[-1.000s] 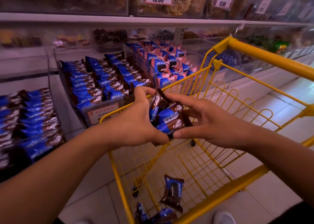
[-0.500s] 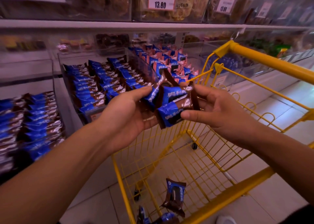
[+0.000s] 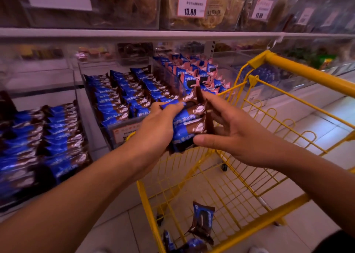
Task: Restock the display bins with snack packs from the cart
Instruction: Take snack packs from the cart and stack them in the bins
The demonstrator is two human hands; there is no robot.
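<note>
Head view: a stack of packs on its way to the bin

Head view shows both hands holding one stack of blue-and-brown snack packs [image 3: 189, 127] between them, above the front rim of the yellow cart [image 3: 299, 71]. The left hand [image 3: 153, 131] wraps its fingers over the top and left side of the stack; the right hand [image 3: 236, 135] pinches the right ends of the packs, thumb below and fingers above. Each grip is closed on the stack. Just beyond the hands, the middle bin [image 3: 123, 132] holds rows of the same packs, with a pink-and-blue sort in the bin to its right. A few loose packs [image 3: 202, 222] lie at the bottom of the cart.

To do this step well, I would keep the stack squeezed evenly from both ends so that no pack slides out, line it up with the rows already there, and lower it into a gap before letting go. The wrappers look slick, so a loose hold risks a spill back into the cart.
</note>
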